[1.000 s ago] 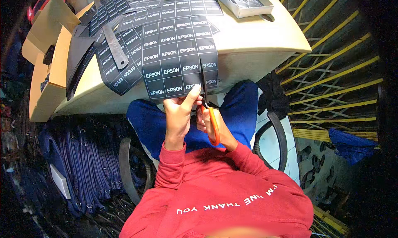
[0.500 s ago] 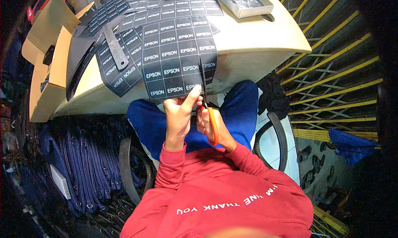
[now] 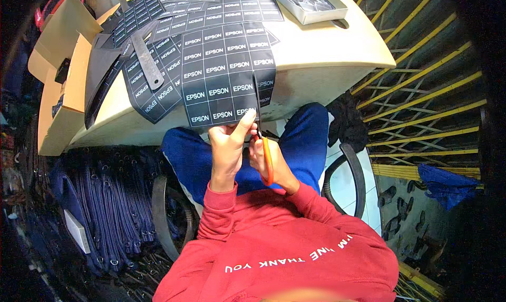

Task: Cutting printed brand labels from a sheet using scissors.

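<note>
My left hand [image 3: 230,144] pinches the near edge of a black printed sheet [image 3: 221,75], thumb on top. The sheet is ruled with a white grid and hangs over the table's front edge. My right hand [image 3: 274,162] grips a pair of scissors [image 3: 267,160] by its orange handles. The dark blades point away from me, along a grid line near the sheet's right side. A strip to the right of the cut [image 3: 264,81] hangs slightly apart from the rest. Part of the right fingers is hidden behind the handles.
More black printed sheets [image 3: 216,12] cover the pale table [image 3: 327,49]. A metal ruler [image 3: 145,60] lies on them at the left. An open cardboard box [image 3: 68,102] stands far left, a small tray [image 3: 321,18] back right. Armrests [image 3: 171,218] flank me; blue straps [image 3: 116,207] hang left.
The scissors' handles have drawn closer together, and my right hand has shifted slightly. My left hand stays on the sheet's near edge.
</note>
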The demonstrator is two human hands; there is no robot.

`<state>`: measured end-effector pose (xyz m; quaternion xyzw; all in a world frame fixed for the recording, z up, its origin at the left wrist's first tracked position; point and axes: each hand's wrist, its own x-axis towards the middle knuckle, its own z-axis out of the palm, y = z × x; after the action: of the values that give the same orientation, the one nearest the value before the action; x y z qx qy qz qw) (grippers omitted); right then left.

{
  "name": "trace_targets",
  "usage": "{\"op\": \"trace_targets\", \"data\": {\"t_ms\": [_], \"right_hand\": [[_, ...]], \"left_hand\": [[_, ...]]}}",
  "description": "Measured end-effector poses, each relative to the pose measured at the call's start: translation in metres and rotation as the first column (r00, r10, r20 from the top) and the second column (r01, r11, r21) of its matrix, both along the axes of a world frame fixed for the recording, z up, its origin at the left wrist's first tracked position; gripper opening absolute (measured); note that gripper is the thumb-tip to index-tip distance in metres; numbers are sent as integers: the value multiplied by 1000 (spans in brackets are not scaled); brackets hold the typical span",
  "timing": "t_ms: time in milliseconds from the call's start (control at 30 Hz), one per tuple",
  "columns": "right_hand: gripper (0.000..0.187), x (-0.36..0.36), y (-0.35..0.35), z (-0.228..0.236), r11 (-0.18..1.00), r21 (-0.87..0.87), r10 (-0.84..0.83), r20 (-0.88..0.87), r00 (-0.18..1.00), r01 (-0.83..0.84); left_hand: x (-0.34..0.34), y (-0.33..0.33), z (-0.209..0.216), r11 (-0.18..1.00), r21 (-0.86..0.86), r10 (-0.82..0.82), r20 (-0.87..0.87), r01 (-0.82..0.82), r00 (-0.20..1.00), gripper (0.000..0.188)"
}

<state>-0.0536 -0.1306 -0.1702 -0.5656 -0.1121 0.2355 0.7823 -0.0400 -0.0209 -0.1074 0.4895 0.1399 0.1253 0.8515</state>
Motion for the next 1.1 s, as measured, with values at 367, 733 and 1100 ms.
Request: {"op": "trace_targets", "data": {"t_ms": [367, 733, 1100], "right_hand": [[43, 9, -2, 6, 975, -210, -11, 279, 960, 72], [48, 11, -2, 10, 976, -210, 2, 262, 965, 55], [53, 11, -3, 8, 981, -174, -49, 203, 978, 85]], "left_hand": [[-12, -2, -8, 999, 30, -33, -71, 36, 997, 9], [-17, -4, -6, 1000, 10, -16, 21, 15, 1000, 14], [-18, -2, -5, 1000, 1, -5, 35, 4, 999, 17]]}}
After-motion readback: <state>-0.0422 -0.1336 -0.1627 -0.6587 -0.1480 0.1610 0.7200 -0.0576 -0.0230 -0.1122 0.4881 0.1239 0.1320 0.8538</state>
